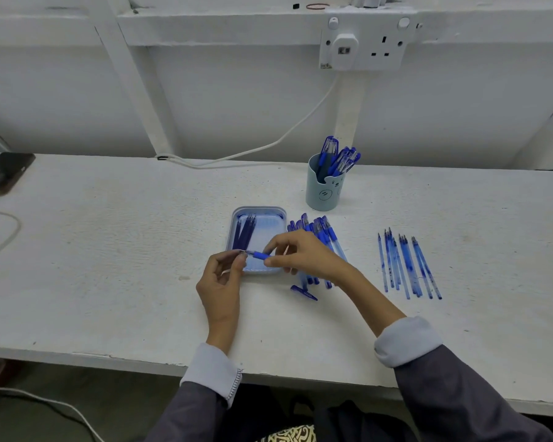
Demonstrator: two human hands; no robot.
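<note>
- White tabletop [109, 266] is filling the shot, w/ a white panelled wall [237, 100] running behind it.
- Wall socket [367, 43] is sitting up top w/ a white cable [268, 145] dropping down to the tabletop's back edge.
- Dark phone [5, 173] is lying at the far left edge.
- Both hands are meeting over the near end of a small blue tray [259, 209], working one blue pen [259, 255].
- L hand [221, 282] is coming in from the left, its fingers [242, 256] pinching the pen's thin tip end.
- R hand [304, 255] is reaching across from the right, its fingers [278, 240] and thumb clamping the pen's blue grip section.
- Pen is hanging roughly level btwn the two hands, just above the tray's near edge; can't tell if it's touching the tray.
- Dark blue refills [245, 232] are lying in the tray's left half, pointing away from the camera.
- Pile of blue pens [320, 231] is lying just right of the tray, partly hidden under the R hand and wrist.
- Loose blue cap [304, 292] is lying on the tabletop near the pile's near end.
- Row of clear bluish barrels [406, 266] is lying further right, well apart from the tray.
- Pale blue cup [323, 193] is standing upright behind the pile, w/ capped pens [339, 157] leaning inside it.
</note>
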